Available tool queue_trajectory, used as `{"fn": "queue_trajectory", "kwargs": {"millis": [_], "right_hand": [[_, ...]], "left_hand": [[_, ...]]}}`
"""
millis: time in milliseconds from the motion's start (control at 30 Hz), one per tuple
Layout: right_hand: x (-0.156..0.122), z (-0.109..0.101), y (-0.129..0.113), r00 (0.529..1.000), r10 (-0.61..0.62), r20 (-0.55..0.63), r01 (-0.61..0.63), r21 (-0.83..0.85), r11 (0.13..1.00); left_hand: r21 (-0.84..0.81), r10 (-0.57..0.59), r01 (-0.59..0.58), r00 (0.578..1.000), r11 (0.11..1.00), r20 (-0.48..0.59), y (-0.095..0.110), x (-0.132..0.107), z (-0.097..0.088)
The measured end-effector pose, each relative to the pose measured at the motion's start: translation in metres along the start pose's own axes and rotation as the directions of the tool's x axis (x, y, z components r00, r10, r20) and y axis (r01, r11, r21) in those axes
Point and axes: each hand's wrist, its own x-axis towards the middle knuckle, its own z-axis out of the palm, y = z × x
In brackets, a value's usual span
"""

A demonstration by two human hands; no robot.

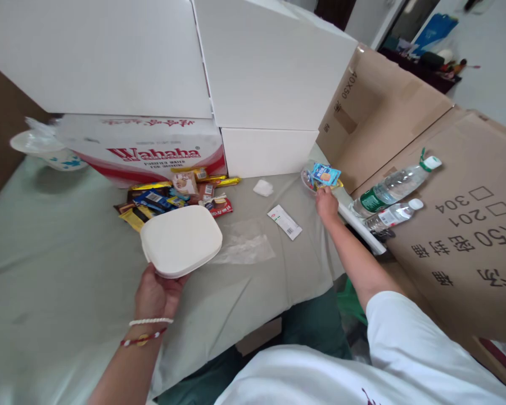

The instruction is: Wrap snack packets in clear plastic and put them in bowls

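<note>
My left hand (161,295) is closed around the near edge of a cream rounded-rectangular food container (181,239), flat top facing up; the fingers beneath are mostly hidden. Behind it lies a pile of snack packets (154,198) in blue, yellow, red and brown wrappers. At the table's far right, my right hand (326,203) is closed at the near rim of a clear bowl (307,179), its fingertips partly hidden. A blue snack packet (325,174) and other small wrapped items are in that bowl. Between my hands lie a white sachet (284,221) and a clear plastic bag (244,242).
A Wahaba-like printed carton (152,152) and white boxes (270,67) wall off the back. Cardboard (455,225) rises at right, beside two water bottles (388,191). A white bowl (37,145) stands far left. A small white packet (263,188) lies near the boxes.
</note>
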Motion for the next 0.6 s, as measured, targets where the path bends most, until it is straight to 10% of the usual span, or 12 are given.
{"fn": "queue_trajectory", "kwargs": {"millis": [600], "right_hand": [[0.201, 0.022, -0.003, 0.997, 0.01, -0.076, -0.001, 0.125, 0.992]], "left_hand": [[0.094, 0.047, -0.038, 0.994, 0.995, -0.102, 0.003, -0.005, 0.013]]}}
